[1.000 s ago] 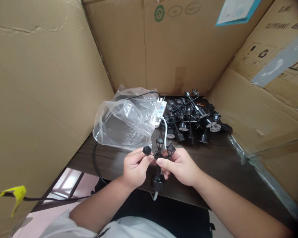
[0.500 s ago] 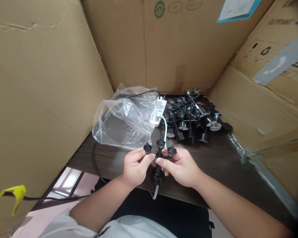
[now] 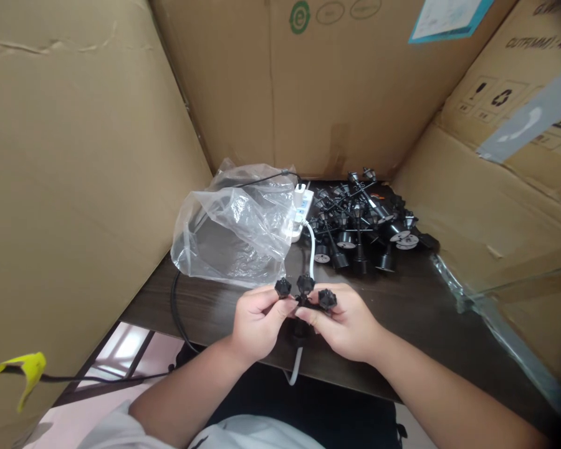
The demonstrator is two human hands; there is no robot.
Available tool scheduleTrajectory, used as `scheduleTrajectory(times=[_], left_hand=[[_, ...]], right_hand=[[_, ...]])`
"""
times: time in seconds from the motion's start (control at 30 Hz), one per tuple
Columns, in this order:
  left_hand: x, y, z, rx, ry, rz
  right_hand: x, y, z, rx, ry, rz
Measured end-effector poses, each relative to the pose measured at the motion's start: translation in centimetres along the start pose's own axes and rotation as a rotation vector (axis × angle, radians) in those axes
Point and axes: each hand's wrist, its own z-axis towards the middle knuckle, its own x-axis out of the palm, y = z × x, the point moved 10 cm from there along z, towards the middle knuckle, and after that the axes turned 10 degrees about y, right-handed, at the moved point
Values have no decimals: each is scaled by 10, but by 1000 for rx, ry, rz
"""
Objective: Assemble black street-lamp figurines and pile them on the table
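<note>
Three-headed miniature lamppost (image 3: 305, 284) tilted further toward camera; left hand (image 3: 259, 324), right hand (image 3: 343, 327) both gripping it, base (image 3: 300, 332) mostly hidden.

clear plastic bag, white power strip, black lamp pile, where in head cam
clear plastic bag (image 3: 234, 240), head view, middle
white power strip (image 3: 303, 215), head view, top face
black lamp pile (image 3: 355, 226), head view, centre

Seen from a single head-worn camera, the scene is shot forward and downward, with the left hand (image 3: 259, 324) and right hand (image 3: 348, 325) framed close at lower centre, a dark tabletop (image 3: 416, 318) and cardboard cartons (image 3: 84, 187) beyond.
</note>
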Motion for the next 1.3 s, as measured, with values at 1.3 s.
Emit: scheduleTrajectory(times=[1.3], left_hand=[[-4, 3, -14, 116, -50, -34]], right_hand=[[0, 0, 2, 6, -69, 198]])
